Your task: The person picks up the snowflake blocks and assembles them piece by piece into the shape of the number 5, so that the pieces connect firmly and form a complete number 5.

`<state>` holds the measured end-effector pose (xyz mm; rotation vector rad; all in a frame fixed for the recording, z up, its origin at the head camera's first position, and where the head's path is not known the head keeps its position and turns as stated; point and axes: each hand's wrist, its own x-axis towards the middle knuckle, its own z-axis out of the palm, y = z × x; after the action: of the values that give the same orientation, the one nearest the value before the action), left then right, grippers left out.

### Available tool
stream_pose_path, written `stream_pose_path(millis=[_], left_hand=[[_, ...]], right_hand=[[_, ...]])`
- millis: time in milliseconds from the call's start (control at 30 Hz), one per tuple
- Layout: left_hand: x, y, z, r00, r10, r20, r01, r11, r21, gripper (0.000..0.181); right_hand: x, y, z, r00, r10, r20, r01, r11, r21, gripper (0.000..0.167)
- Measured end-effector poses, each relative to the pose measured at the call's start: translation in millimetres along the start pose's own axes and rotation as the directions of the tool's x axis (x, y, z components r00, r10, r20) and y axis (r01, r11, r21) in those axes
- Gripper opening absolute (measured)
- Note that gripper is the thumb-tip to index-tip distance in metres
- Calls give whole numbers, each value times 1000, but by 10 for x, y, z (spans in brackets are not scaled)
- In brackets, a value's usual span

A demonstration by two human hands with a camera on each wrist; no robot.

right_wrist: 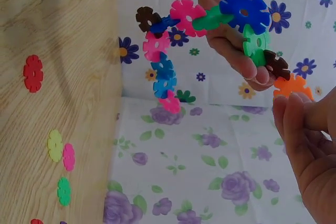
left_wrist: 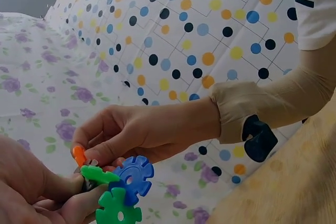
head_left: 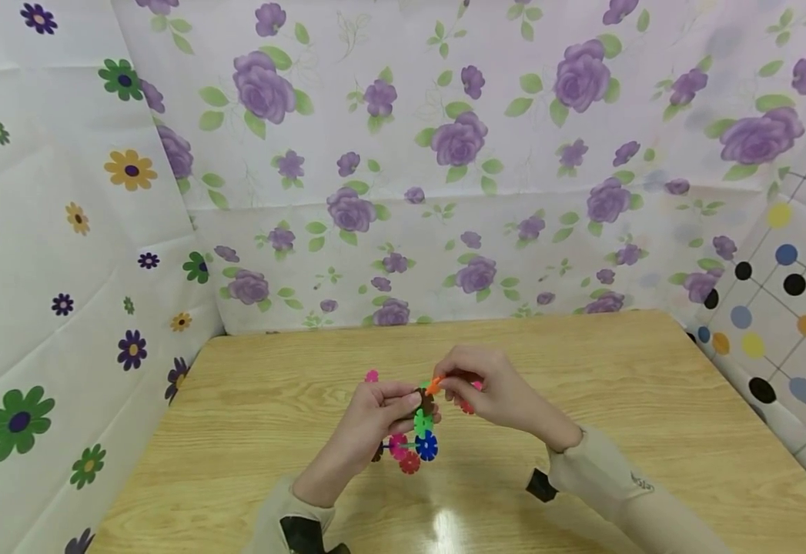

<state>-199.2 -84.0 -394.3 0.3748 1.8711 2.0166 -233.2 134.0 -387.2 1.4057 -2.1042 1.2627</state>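
You have one bendy chain of flat, flower-shaped plastic discs (right_wrist: pixel 188 18), up in the air over the wooden table (head_left: pixel 250 431). You can count twelve discs: three pink, two light blue, two dark blue, two green, two brown and one orange. Your left hand (head_left: pixel 383 409) pinches the end brown disc (right_wrist: pixel 277 65). Your right hand (head_left: pixel 491 385) pinches the orange disc (right_wrist: pixel 293 86), which meets that brown one; you can't tell how deep it fits. Both hands are close together.

From your head, the orange disc looks thin and slants up to the right. From your right wrist, the chain's long line goes up from orange to dark blue, then left, then bends down to pink.

On the table lie one red disc (right_wrist: pixel 33 73), one yellow disc (right_wrist: pixel 54 145), one pink disc (right_wrist: pixel 69 157) just beside it and one green disc (right_wrist: pixel 63 191).
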Motion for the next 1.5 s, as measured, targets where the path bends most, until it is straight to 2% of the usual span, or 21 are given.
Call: stream_pose_path(millis=[167, 333, 567, 700, 800, 933, 1000, 1200, 1300, 1500], left_hand=[[-41, 57, 58, 999, -2, -43, 4, 999, 42, 21], [-75, 65, 109, 997, -31, -78, 35, 998, 46, 13], [-40, 0, 109, 996, -46, -78, 50, 998, 42, 15], [17, -31, 83, 998, -51, -31, 52, 999, 17, 19], [61, -59, 56, 998, -57, 39, 60, 995, -74, 31], [91, -80, 36, 993, -55, 103, 71, 985, -158, 50], [97, -81, 30, 992, -55, 113, 73, 983, -170, 54], [103, -86, 23, 991, -37, 132, 62, 980, -188, 52], [102, -86, 15, 995, -22, 101, 40, 982, -184, 53], [70, -56, -10, 999, -4, -33, -2, 984, -181, 56]], right_hand=[[3, -28, -22, 999, -33, 15, 33, 999, -17, 19], [-9, -42, 18, 997, -68, 21, 70, 996, -63, 19], [-60, 11, 94, 999, -37, 8, 37, 998, -44, 18], [-61, 51, 47, 1000, -9, 27, 10, 999, -48, 16], [-59, 90, 9, 999, 16, 40, -14, 998, -61, 16], [-49, 114, 0, 999, 38, 37, -36, 997, -71, 18], [-34, 120, 11, 999, 35, 34, -32, 996, -80, 20], [8, 124, 61, 999, 37, 40, -33, 996, -85, 25], [4, 124, 58, 996, 79, 35, -76, 994, -74, 29], [-78, 257, 6, 975, 222, 20, -221, 974, -45, 26]])
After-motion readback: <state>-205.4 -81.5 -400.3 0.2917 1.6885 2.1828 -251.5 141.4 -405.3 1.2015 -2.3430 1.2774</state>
